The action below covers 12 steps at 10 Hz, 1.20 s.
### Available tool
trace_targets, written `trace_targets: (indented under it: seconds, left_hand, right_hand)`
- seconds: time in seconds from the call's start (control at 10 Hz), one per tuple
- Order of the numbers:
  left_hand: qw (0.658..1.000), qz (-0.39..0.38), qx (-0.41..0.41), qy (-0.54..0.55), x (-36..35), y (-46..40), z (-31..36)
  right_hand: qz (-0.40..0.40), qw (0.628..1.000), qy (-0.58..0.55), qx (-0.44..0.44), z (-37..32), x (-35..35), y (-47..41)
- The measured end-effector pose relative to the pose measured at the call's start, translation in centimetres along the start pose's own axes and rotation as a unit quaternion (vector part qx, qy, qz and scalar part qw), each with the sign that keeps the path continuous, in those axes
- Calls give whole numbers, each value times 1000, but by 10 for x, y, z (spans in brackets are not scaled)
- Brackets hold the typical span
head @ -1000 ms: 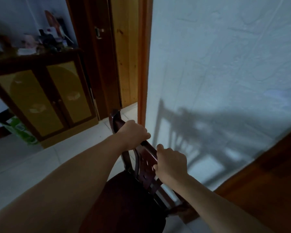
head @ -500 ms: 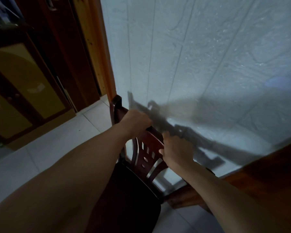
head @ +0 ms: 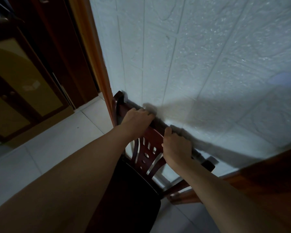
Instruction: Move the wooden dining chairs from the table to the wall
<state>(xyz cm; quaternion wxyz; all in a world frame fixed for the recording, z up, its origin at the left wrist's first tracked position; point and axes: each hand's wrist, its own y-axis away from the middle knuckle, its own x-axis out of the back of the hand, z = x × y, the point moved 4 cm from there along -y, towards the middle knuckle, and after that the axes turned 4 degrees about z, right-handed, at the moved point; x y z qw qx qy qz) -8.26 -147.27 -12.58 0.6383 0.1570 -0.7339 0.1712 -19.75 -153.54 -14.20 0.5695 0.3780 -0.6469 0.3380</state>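
Note:
A dark wooden dining chair [head: 148, 153] with a carved slatted back and a dark seat stands below me, its top rail right up against the white brick-textured wall [head: 200, 64]. My left hand [head: 136, 121] grips the left part of the top rail, fingers curled over its far edge. My right hand [head: 176, 147] grips the rail further right. The chair's legs are hidden under the seat and my arms.
An orange-brown door frame [head: 97, 56] rises just left of the chair, with a dark wooden door beside it. A cabinet with yellow panelled doors [head: 15, 81] stands at the left. A wooden skirting board [head: 259, 172] runs along the wall at the lower right. White floor tiles [head: 49, 145] spread to the left.
The chair has gone closer to the wall, its top rail now against it, and its shadow has shrunk to a thin band. Both hands have kept their grip on the rail.

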Motion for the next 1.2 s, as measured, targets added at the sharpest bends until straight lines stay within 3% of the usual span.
trace_targets:
  seconds: [0.1,0.2,0.3,0.5,0.8,0.9,1.2]
  left_hand:
    - [1000,-5,-1,20,-1,11,2]
    - [999,-31,12,42,2,23,2]
    - [995,-71,29,57,4,32,3]
    - [991,-117,27,64,2,52,0]
    - [984,-115,-81,107,-13,67,-6]
    - [973,-135,-139,125,-20,78,-7]
    - [931,-145,-300,151,-19,145,5]
  right_hand:
    - [10,999,-30,-13,-10,0,10]
    - [36,998,-37,36,-27,1,23]
    - [13,996,-58,68,-40,-2,32]
    - [-28,998,-53,26,-34,-2,42]
    - [-22,992,-60,-109,-48,-3,74]
    - [-42,978,-72,-192,-57,-3,97]
    - [-52,946,-76,-310,-122,-8,182]
